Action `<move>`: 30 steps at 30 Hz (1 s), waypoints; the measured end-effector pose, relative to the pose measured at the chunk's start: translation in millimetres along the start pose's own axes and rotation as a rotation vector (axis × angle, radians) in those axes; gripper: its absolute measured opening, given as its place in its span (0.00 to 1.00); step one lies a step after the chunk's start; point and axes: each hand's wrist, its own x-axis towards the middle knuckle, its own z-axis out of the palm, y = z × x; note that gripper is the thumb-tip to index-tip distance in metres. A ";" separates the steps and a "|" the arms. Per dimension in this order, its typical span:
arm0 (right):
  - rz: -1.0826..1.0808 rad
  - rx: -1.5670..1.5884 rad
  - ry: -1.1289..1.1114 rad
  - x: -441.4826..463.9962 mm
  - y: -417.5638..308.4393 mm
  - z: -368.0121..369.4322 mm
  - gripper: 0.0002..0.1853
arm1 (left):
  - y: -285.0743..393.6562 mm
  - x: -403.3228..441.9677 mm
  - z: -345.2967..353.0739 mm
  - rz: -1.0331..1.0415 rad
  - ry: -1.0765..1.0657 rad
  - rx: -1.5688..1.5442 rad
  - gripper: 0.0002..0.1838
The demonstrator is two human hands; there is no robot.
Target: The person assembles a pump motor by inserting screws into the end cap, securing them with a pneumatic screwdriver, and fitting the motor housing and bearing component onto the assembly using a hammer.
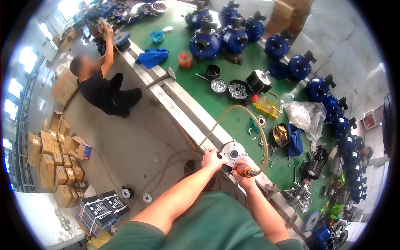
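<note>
A round silver flange part (pixel 233 153) with a dark centre sits on the pale bench rail in front of me. My left hand (pixel 212 159) holds the flange part at its left edge, with the fingers bent round it. My right hand (pixel 243 176) is closed on an orange air tool (pixel 246 169) at the part's lower right. A tan hose (pixel 263 143) runs from the tool and arches over the bench. The tool's tip is hidden by my right hand and the part.
Blue pumps (pixel 205 45) line the green bench (pixel 187 77). Bowls of screws (pixel 238 91), a yellow bottle (pixel 268 106), a hammer (pixel 171 73) and loose bolts lie beyond the rail. A co-worker (pixel 100 89) crouches at the left. Cartons (pixel 58 158) stand on the floor.
</note>
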 end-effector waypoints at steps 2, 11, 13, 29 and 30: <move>0.035 -0.042 -0.003 0.2 0.4 -0.1 0.18 | -4.3 4.9 5.0 0.028 -0.002 0.018 0.36; 0.157 -0.471 -0.192 43.7 -92.0 -2.7 0.32 | -43.8 -14.9 -51.5 0.619 0.053 -0.134 0.15; 0.304 -0.688 -0.206 66.1 -126.4 2.2 0.31 | -31.7 -43.0 -91.1 0.881 0.079 -0.339 0.13; -0.095 -0.815 0.161 130.7 -84.3 15.0 0.16 | 37.2 118.1 -191.9 0.633 -0.025 0.337 0.32; -0.042 -0.773 0.248 111.9 -73.1 4.3 0.15 | 37.5 141.8 -194.7 0.588 -0.020 0.381 0.32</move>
